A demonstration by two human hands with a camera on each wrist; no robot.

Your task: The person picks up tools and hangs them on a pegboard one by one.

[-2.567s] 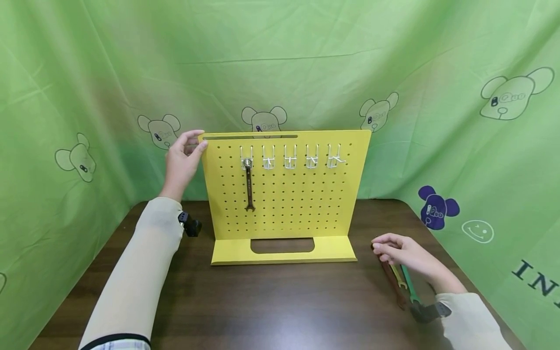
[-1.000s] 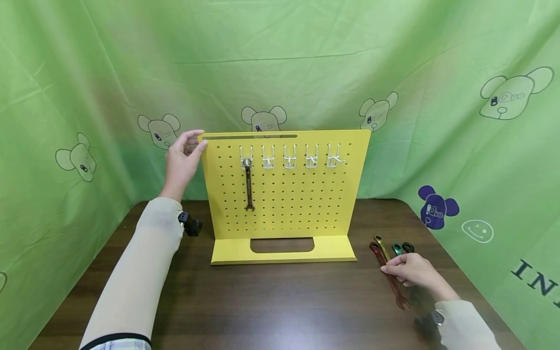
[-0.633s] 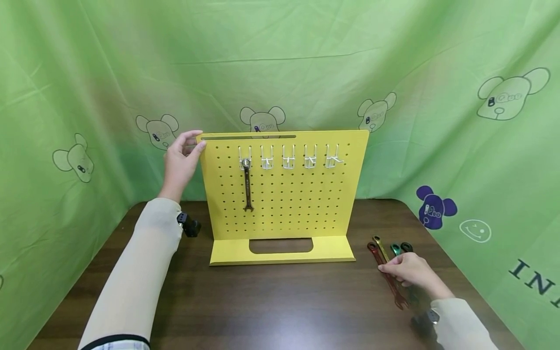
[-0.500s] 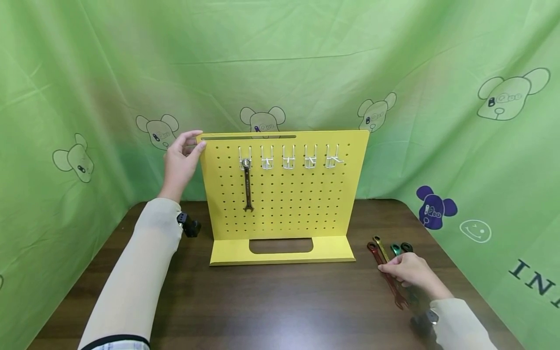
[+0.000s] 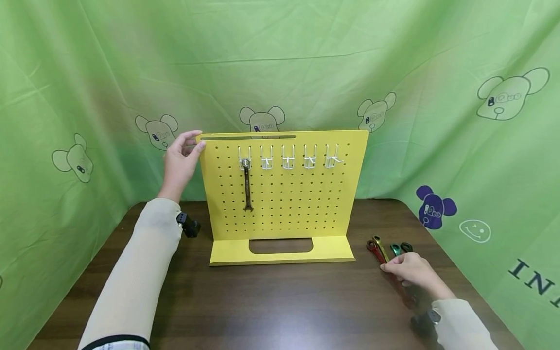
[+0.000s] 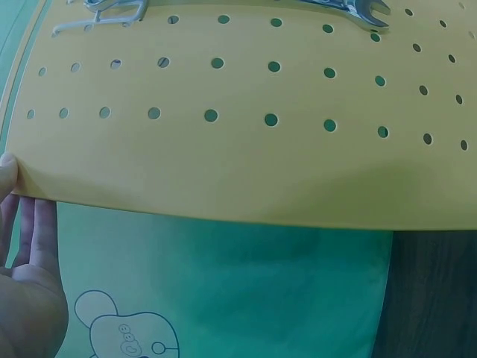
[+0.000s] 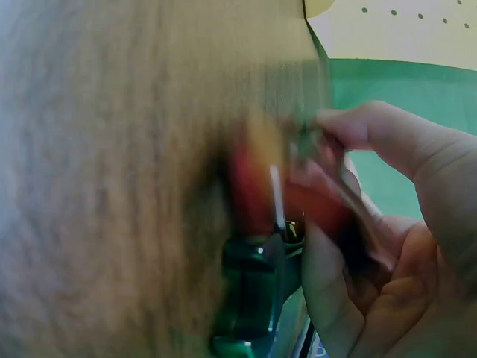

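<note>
The left hand (image 5: 180, 163) holds the yellow board (image 5: 280, 214) at its far left top corner, thumb on the front face and fingers behind, in a narrow pinch. The board stands upright on its flat base in the middle of the table (image 5: 271, 301).

The right hand (image 5: 420, 274) is at the right side of the table, with thumb and fingers closed in a pinch on the red wrench (image 5: 376, 254). The ring end of this wrench points to the far left, and its near end is blurred. The yellow wrench (image 5: 383, 252) lies just to its right, and further right are the green wrench (image 5: 395, 249) and the black wrench (image 5: 406, 247), both partly hidden by the hand.

A dark wrench (image 5: 247, 187) hangs by its ring end from the leftmost hook on the board, forked end down. Four more white hooks (image 5: 288, 164) sit in a row to its right. A green curtain (image 5: 280, 63) hangs behind the table.
</note>
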